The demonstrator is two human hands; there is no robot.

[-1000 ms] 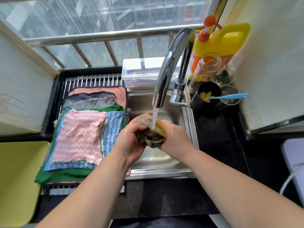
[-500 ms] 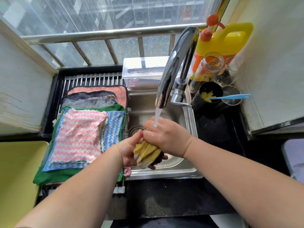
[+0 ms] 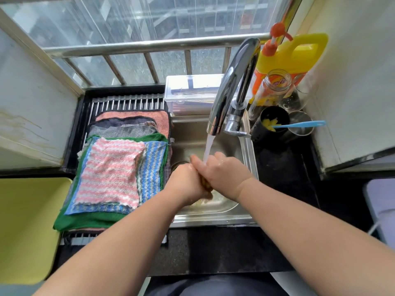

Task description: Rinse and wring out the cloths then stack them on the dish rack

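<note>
Cloth [image 3: 207, 185] drawn up between palms, left grip [image 3: 185, 185], right grip [image 3: 224, 174] both clenching it

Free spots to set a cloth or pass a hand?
Bare: steel rack bars behind the stacked cloths; black counter in front of the steel sink; counter strip between sink and white right wall. Crowded: back-right corner, yellow detergent jug, glass jar, black cup.

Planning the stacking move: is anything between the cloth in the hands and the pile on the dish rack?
Nothing visible does. The left hand and right hand grip the yellow cloth over the sink; the dish rack lies immediately left, its pink striped top cloth uncovered.
</note>
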